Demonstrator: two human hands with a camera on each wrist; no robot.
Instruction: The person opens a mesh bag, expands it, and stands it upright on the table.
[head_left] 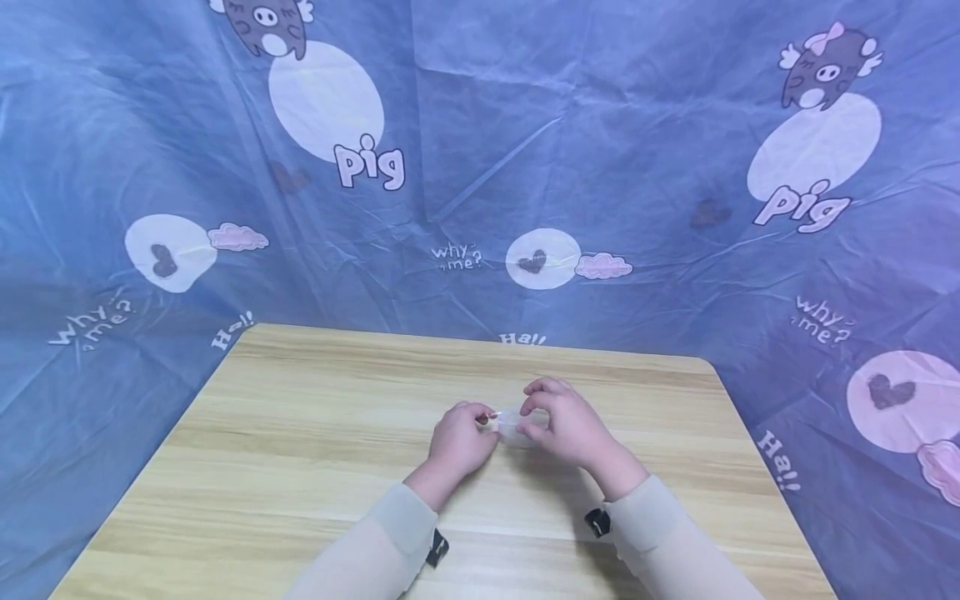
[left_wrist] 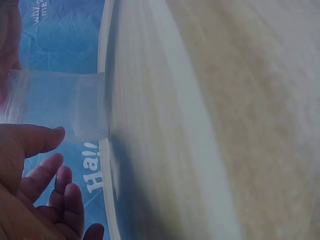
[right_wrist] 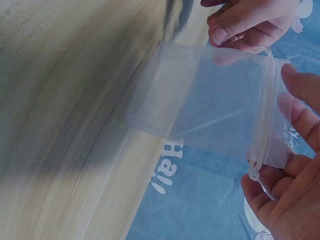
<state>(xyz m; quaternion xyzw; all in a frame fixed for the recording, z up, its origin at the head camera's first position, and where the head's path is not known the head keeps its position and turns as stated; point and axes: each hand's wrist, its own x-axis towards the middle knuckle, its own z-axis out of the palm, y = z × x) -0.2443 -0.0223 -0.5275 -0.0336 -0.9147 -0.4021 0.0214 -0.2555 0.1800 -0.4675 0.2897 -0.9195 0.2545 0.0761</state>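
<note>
A small sheer white drawstring pouch (right_wrist: 215,95) hangs between both hands, close over the table, its gathered mouth towards the right hand in the right wrist view. My right hand (head_left: 566,421) grips it by the mouth, thumb on one side and fingertips near the white drawstring (right_wrist: 265,120). With its fingertips my left hand (head_left: 461,437) pinches the pouch's side edge; one finger shows faintly through the fabric. A small brownish patch (head_left: 483,419) appears between the left thumb and forefinger in the head view; cannot tell what it is. The left wrist view shows the pouch's closed end facing the table.
The light wood-grain table (head_left: 300,467) spreads around both hands. Behind it and at its sides hangs a blue cloth (head_left: 480,167) printed with pigs, hearts and clouds. Black clips (head_left: 597,522) sit at both sleeve cuffs.
</note>
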